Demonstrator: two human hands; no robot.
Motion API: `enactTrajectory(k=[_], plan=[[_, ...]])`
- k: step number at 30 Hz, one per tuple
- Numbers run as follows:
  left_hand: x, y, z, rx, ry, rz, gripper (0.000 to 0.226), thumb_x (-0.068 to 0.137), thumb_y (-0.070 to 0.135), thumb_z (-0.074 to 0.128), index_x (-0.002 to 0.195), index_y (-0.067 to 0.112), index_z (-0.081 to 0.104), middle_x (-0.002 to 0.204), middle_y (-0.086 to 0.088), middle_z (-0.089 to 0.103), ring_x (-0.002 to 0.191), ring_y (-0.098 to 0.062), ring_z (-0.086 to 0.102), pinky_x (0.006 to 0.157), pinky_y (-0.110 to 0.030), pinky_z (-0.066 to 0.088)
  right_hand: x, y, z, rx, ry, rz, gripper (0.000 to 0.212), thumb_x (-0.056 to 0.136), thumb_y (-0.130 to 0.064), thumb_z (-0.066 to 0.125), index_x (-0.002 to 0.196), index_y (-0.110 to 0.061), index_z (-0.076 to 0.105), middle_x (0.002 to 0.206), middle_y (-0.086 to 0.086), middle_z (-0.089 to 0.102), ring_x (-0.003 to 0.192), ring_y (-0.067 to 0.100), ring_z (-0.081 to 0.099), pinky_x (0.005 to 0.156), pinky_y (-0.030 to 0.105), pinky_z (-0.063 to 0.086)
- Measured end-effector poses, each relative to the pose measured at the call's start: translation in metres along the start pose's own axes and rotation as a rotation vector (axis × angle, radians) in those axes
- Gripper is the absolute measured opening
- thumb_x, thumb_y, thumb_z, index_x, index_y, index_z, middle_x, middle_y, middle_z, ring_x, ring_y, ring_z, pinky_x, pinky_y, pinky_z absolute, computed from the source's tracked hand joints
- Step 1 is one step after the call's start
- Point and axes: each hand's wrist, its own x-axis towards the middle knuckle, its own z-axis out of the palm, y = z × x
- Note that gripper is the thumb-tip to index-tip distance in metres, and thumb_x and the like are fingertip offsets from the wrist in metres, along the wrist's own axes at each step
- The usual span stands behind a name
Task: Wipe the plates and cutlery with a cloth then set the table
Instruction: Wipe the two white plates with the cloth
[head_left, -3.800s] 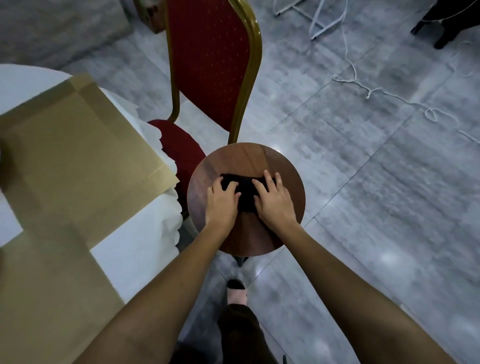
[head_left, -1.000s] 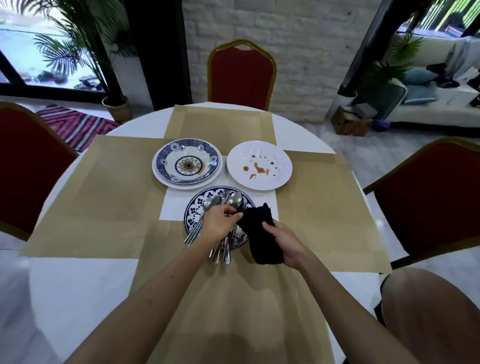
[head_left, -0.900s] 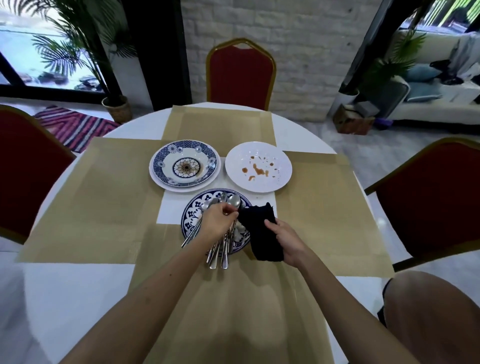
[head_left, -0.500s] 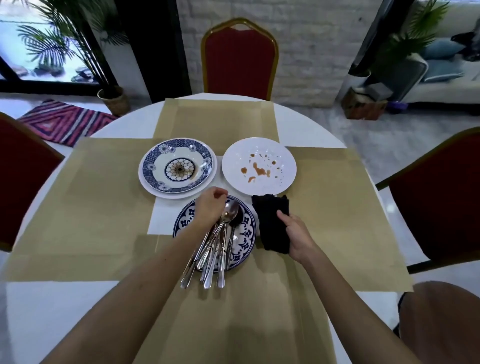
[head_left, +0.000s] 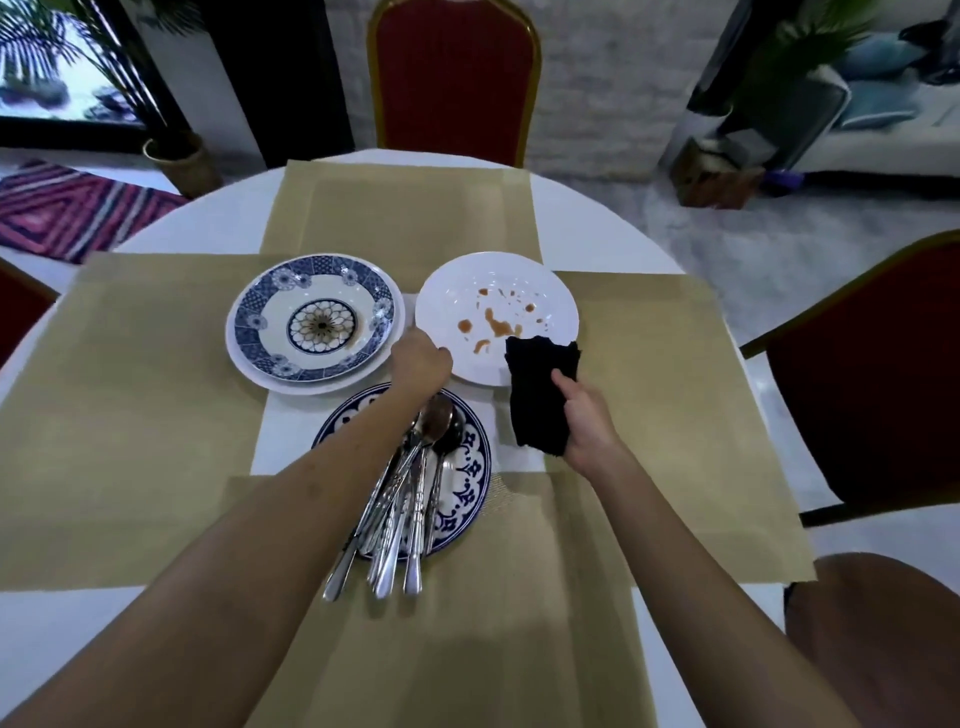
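Observation:
A white plate with orange-brown smears lies at the table's middle right. My left hand reaches over to its near-left rim, fingers curled on the edge. My right hand grips a folded black cloth, whose top end overlaps the white plate's near rim. A blue patterned plate in front of me carries a bundle of spoons and other cutlery, partly under my left forearm. Another blue-and-white patterned plate sits on a white one at the left.
The round white table is covered with tan placemats. Red gold-framed chairs stand at the far side, at the right and at the left edge. A potted plant is behind the table.
My left hand let go of the cutlery and moved up-right to the white plate's rim. My right hand carried the cloth forward onto that plate's near edge. Earlier I folded the cloth on a stool.

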Motion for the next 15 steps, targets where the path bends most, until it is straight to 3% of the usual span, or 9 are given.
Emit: enactTrajectory(k=[8, 11, 15], plan=[[0.029, 0.0, 0.021, -0.088, 0.011, -0.148, 0.045, 0.089, 0.013, 0.056, 0.125, -0.01, 0.04, 0.127, -0.024, 0.053, 0.117, -0.038, 0.052, 0.079, -0.033, 0.042, 0.026, -0.005, 0.004, -0.059, 0.016, -0.032, 0.028, 0.101, -0.024, 0.049, 0.125, -0.015, 0.059, 0.11, 0.012, 0.069, 0.1, 0.031, 0.066, 0.077, 0.043, 0.056], [0.037, -0.003, 0.025, -0.213, 0.041, -0.232, 0.05, 0.088, 0.014, 0.06, 0.127, -0.007, 0.037, 0.13, -0.023, 0.052, 0.119, -0.038, 0.051, 0.088, -0.038, 0.046, 0.03, -0.006, 0.004, -0.056, 0.019, -0.024, 0.026, 0.101, -0.024, 0.048, 0.122, -0.016, 0.06, 0.105, 0.01, 0.07, 0.096, 0.029, 0.067, 0.075, 0.041, 0.057], [0.04, -0.004, 0.028, -0.356, 0.055, -0.254, 0.05, 0.086, 0.012, 0.062, 0.128, -0.003, 0.039, 0.128, -0.021, 0.054, 0.116, -0.037, 0.053, 0.088, -0.038, 0.048, 0.029, -0.007, 0.003, -0.056, 0.018, -0.013, 0.021, 0.101, -0.024, 0.048, 0.117, -0.018, 0.061, 0.1, 0.007, 0.07, 0.09, 0.026, 0.068, 0.071, 0.04, 0.057]])
